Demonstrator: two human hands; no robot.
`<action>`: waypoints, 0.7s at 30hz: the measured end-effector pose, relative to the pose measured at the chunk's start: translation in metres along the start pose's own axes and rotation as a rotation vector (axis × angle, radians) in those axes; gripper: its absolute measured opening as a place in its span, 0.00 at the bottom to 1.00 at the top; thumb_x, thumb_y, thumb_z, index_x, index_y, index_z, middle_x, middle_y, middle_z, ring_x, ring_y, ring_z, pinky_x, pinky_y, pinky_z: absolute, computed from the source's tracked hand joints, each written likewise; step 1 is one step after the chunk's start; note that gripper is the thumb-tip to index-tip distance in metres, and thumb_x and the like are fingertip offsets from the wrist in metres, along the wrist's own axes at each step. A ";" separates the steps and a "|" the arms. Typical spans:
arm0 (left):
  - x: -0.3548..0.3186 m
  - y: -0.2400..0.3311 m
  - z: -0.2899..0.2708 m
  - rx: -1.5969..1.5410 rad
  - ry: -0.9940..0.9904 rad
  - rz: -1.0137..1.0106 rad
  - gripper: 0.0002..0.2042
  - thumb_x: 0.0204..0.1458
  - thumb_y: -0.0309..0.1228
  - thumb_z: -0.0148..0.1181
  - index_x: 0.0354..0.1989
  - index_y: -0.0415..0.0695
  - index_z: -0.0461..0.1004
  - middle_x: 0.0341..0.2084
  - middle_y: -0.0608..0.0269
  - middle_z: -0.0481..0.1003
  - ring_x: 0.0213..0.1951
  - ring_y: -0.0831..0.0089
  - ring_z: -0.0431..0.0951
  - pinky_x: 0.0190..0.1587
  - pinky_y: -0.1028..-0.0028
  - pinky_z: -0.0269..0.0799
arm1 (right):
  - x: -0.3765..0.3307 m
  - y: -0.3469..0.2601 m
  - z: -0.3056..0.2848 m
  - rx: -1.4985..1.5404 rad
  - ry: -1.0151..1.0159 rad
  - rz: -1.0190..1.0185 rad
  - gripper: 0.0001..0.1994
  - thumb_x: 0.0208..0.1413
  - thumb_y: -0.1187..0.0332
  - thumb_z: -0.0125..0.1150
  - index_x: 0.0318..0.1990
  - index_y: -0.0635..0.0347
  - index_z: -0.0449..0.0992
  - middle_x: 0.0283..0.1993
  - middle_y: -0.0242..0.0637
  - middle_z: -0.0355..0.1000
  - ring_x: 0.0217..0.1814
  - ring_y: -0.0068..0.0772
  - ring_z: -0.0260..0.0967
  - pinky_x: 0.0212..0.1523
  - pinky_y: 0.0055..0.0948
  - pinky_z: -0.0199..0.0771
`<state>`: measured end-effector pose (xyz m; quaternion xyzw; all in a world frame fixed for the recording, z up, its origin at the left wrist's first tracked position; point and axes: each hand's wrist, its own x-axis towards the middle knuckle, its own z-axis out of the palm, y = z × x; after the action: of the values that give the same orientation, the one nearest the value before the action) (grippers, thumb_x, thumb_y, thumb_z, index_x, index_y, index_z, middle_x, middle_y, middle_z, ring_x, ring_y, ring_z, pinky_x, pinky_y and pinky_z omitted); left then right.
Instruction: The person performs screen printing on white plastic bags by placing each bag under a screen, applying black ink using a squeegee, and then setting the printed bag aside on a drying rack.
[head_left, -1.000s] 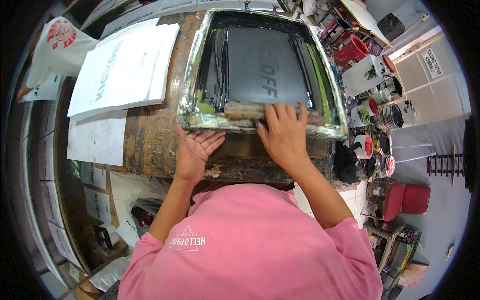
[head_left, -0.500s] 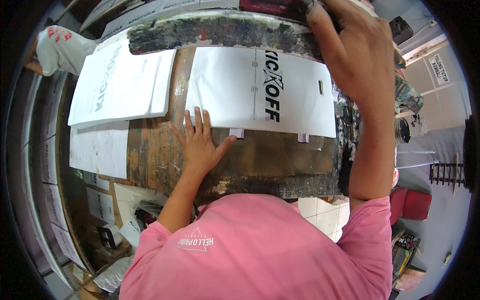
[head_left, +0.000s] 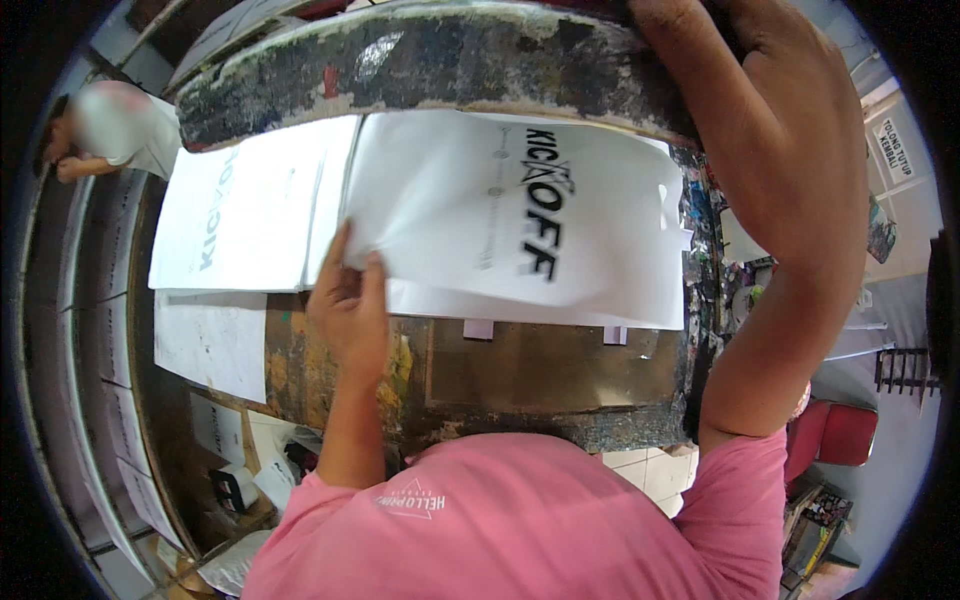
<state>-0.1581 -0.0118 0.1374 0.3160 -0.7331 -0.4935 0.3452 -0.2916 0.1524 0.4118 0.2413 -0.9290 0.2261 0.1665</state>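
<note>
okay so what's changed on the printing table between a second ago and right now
The right hand has swung the printing frame up off the table and holds it raised. The left hand, flat on the table before, has taken the near left edge of the freshly printed white bag and is lifting it. The stack of printed bags on the left stayed put.

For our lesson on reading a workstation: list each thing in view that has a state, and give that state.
Printing frame: lifted clear of the table, held up by the right hand.
Printed white sheet: left edge raised, pinched by the left hand.
Stack of printed sheets: lying flat beside it.
</note>
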 end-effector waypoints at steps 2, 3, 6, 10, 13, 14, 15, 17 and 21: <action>0.019 -0.014 -0.035 -0.104 0.040 0.006 0.24 0.57 0.23 0.62 0.65 0.40 0.72 0.19 0.75 0.72 0.22 0.91 0.66 0.25 0.85 0.59 | -0.009 0.025 0.013 -0.016 0.142 -0.266 0.21 0.59 0.52 0.53 0.28 0.61 0.79 0.18 0.36 0.70 0.18 0.30 0.63 0.20 0.31 0.61; 0.032 -0.016 -0.054 -0.032 0.024 -0.045 0.25 0.56 0.22 0.61 0.64 0.36 0.70 0.32 0.64 0.75 0.28 0.86 0.71 0.29 0.83 0.65 | -0.010 0.033 0.014 -0.012 0.157 -0.321 0.20 0.60 0.53 0.53 0.30 0.61 0.80 0.20 0.37 0.71 0.21 0.34 0.65 0.24 0.33 0.63; 0.074 -0.045 -0.113 -0.028 0.003 0.007 0.28 0.52 0.18 0.57 0.65 0.31 0.67 0.49 0.51 0.77 0.36 0.77 0.78 0.34 0.80 0.73 | -0.007 0.062 0.014 -0.034 0.088 -0.384 0.17 0.63 0.54 0.53 0.41 0.61 0.78 0.37 0.50 0.75 0.39 0.57 0.73 0.44 0.44 0.68; 0.142 -0.104 -0.199 0.054 0.049 -0.038 0.30 0.48 0.17 0.55 0.65 0.33 0.67 0.42 0.57 0.77 0.34 0.77 0.78 0.34 0.79 0.73 | -0.016 0.059 0.024 -0.126 0.188 -0.475 0.19 0.63 0.52 0.54 0.41 0.61 0.79 0.35 0.51 0.75 0.36 0.59 0.72 0.44 0.45 0.70; 0.195 -0.139 -0.257 0.196 -0.005 -0.103 0.31 0.47 0.20 0.58 0.66 0.34 0.67 0.44 0.56 0.77 0.37 0.73 0.79 0.40 0.74 0.76 | -0.025 0.061 0.025 -0.182 0.225 -0.441 0.18 0.61 0.54 0.56 0.43 0.62 0.79 0.38 0.52 0.76 0.42 0.57 0.72 0.48 0.43 0.67; 0.211 -0.152 -0.275 0.262 -0.012 -0.119 0.32 0.47 0.21 0.58 0.66 0.33 0.66 0.45 0.55 0.77 0.39 0.71 0.79 0.43 0.71 0.76 | -0.027 0.059 0.025 -0.191 0.211 -0.419 0.18 0.61 0.55 0.56 0.43 0.62 0.79 0.39 0.52 0.76 0.44 0.57 0.72 0.49 0.42 0.66; 0.228 -0.166 -0.295 0.329 -0.018 -0.135 0.32 0.47 0.21 0.59 0.66 0.33 0.66 0.45 0.54 0.78 0.40 0.69 0.79 0.45 0.69 0.76 | -0.029 0.057 0.024 -0.195 0.199 -0.403 0.18 0.59 0.55 0.57 0.44 0.63 0.79 0.41 0.52 0.77 0.45 0.55 0.72 0.50 0.41 0.64; 0.249 -0.197 -0.369 0.665 0.150 0.025 0.33 0.48 0.27 0.63 0.66 0.33 0.66 0.49 0.43 0.76 0.44 0.60 0.79 0.48 0.65 0.75 | -0.030 0.056 0.024 -0.098 0.281 -0.471 0.20 0.58 0.52 0.59 0.39 0.64 0.80 0.36 0.49 0.77 0.40 0.52 0.73 0.47 0.44 0.63; 0.243 -0.122 -0.267 0.691 0.142 0.348 0.38 0.53 0.44 0.71 0.66 0.30 0.64 0.54 0.35 0.73 0.51 0.50 0.77 0.55 0.59 0.71 | -0.036 0.058 0.028 -0.117 0.295 -0.432 0.23 0.57 0.50 0.60 0.44 0.64 0.78 0.34 0.49 0.77 0.39 0.52 0.74 0.49 0.46 0.63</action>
<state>-0.0608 -0.3805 0.1426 0.3181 -0.8729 -0.1287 0.3470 -0.2985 0.1970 0.3531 0.3885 -0.8330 0.1641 0.3580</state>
